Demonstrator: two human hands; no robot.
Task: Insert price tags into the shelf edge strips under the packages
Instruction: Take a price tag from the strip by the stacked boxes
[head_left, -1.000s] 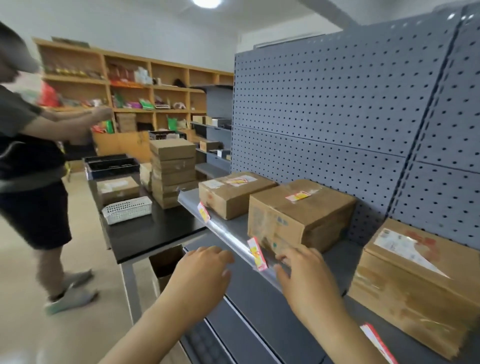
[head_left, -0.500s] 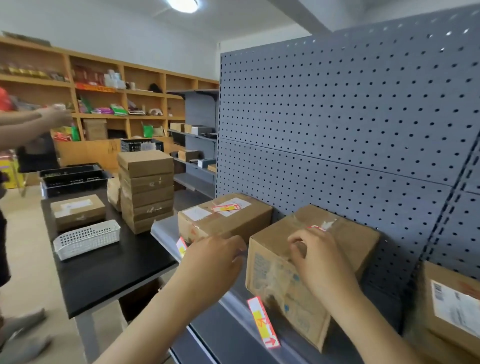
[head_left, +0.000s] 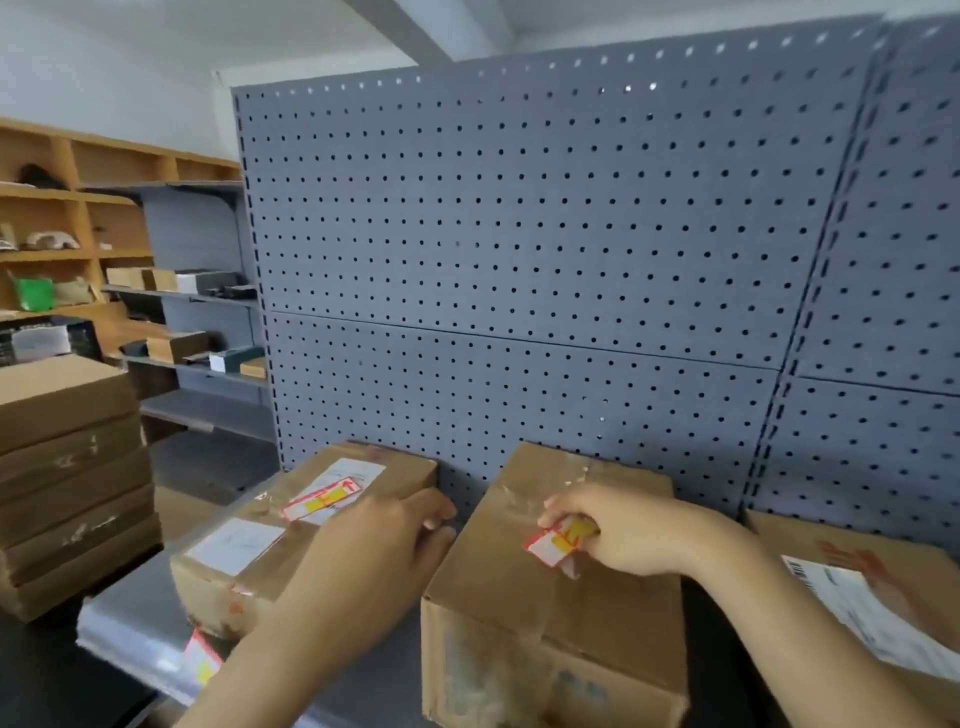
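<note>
Narrow gap between left package (head_left: 306, 525) and middle package (head_left: 561, 582), partly blocked by left hand (head_left: 379, 551); pegboard (head_left: 519, 260) closes the rear.

Price tag (head_left: 560, 540) half-hidden by right hand (head_left: 618, 535); shelf-strip tag (head_left: 203, 662) blurred, perhaps unreadable

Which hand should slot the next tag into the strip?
Right. The right hand already pinches a price tag on the middle box; the left hand is empty, resting between the boxes.
</note>
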